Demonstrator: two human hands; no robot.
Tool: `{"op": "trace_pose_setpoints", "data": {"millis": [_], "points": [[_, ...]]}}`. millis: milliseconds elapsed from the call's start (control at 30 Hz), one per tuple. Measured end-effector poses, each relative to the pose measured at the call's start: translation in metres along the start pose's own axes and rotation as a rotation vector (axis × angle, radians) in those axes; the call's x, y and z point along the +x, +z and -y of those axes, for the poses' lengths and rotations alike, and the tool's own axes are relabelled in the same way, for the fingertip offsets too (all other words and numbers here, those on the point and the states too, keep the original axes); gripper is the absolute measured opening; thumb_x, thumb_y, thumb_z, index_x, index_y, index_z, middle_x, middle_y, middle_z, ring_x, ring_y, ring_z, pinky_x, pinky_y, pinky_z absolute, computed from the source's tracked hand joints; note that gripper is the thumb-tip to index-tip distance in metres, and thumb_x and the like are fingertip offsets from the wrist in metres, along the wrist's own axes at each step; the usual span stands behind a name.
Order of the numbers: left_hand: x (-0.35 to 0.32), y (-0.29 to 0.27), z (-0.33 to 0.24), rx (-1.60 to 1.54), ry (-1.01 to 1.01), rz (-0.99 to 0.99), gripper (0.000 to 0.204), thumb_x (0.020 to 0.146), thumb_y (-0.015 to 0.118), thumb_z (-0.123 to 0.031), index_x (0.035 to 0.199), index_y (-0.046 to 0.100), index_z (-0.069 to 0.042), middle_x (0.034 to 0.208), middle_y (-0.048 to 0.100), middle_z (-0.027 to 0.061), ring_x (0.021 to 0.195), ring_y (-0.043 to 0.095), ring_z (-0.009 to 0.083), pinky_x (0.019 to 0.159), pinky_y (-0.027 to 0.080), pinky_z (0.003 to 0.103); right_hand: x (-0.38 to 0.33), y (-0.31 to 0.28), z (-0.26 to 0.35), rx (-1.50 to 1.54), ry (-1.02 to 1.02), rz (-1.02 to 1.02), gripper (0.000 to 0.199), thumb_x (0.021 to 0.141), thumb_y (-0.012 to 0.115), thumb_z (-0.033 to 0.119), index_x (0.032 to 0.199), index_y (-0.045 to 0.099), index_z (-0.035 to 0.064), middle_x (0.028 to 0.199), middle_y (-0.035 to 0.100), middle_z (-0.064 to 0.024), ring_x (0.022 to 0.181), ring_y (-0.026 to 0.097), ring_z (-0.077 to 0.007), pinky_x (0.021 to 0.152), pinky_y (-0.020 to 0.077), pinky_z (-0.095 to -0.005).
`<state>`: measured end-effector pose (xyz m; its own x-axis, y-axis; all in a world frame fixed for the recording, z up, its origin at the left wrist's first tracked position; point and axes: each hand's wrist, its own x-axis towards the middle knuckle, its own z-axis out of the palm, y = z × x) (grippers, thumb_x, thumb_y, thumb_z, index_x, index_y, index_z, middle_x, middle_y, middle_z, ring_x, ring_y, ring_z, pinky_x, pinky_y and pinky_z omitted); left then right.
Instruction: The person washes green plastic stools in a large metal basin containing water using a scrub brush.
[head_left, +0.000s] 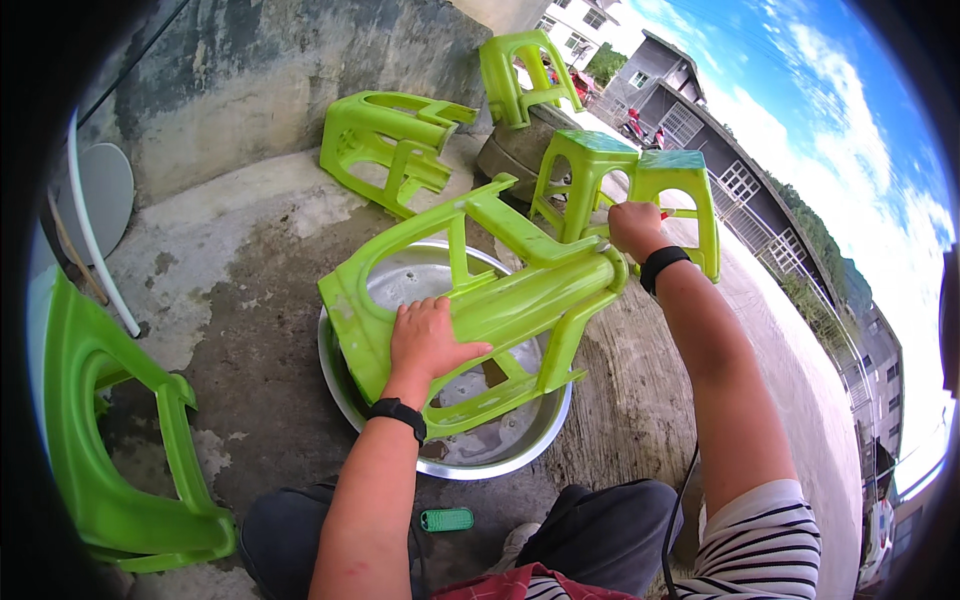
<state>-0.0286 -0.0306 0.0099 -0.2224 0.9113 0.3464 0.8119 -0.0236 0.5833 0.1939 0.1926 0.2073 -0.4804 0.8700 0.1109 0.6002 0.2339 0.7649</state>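
A bright green plastic stool (500,305) lies tilted on its side across a round metal basin (558,420). A little water shows in the basin's bottom. My left hand (425,340) presses on the stool's side and holds it, fingers over a rail and thumb stretched to the right. At the stool's far right end, my right hand (637,230) is closed in a fist. A small red bit shows beside that fist; what it holds is mostly hidden. Dark bands circle both my wrists.
One green stool (140,430) stands close at the left. Behind the basin lies a tipped stool (375,145), with another stool (525,80) on a dark round block (520,150). Two stools (590,165) stand at right. A small green oblong thing (447,519) lies near my feet.
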Motion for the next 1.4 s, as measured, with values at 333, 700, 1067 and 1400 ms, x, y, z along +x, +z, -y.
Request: {"op": "trace_pose_setpoints", "data": {"millis": [333,700,1067,1400], "points": [[-0.002,-0.002,0.003,0.013,-0.018,0.021,0.076,0.058,0.079,-0.057,0.106,0.059,-0.002,0.106,0.064,0.0148,0.105,0.058,0.0307,0.097,0.039,0.041,-0.008,-0.040,-0.005,-0.024,-0.122,-0.112,0.011,0.077,0.063,0.014,0.077,0.073,0.0101,0.082,0.072,-0.0109,0.077,0.070,-0.0253,0.059,0.0527,-0.0354],[0.000,0.002,-0.001,0.008,0.030,-0.040,0.076,0.058,0.079,-0.059,0.105,0.060,-0.002,0.103,0.065,0.0148,0.101,0.059,0.0312,0.095,0.039,0.041,-0.017,-0.003,0.023,-0.019,0.137,-0.051,0.016,0.083,0.059,0.014,0.084,0.075,0.0155,0.086,0.073,-0.0064,0.079,0.071,-0.0216,0.058,0.0511,-0.0351],[-0.002,0.004,0.002,-0.020,0.022,-0.067,0.077,0.057,0.079,-0.059,0.104,0.060,-0.002,0.104,0.065,0.0155,0.103,0.059,0.0310,0.096,0.040,0.041,-0.070,0.043,0.047,0.536,0.290,0.006,0.050,0.093,0.042,0.011,0.139,0.046,0.0281,0.097,0.069,-0.0138,0.089,0.068,-0.0306,0.073,0.0536,-0.0428],[-0.001,0.001,-0.002,-0.011,0.020,-0.020,0.080,0.058,0.079,-0.059,0.108,0.059,-0.001,0.110,0.064,0.0162,0.107,0.058,0.0309,0.098,0.039,0.041,-0.081,0.046,0.035,0.548,0.314,-0.050,0.051,0.094,0.040,0.010,0.142,0.042,0.0285,0.093,0.070,-0.0133,0.083,0.069,-0.0301,0.067,0.0539,-0.0415]]}}
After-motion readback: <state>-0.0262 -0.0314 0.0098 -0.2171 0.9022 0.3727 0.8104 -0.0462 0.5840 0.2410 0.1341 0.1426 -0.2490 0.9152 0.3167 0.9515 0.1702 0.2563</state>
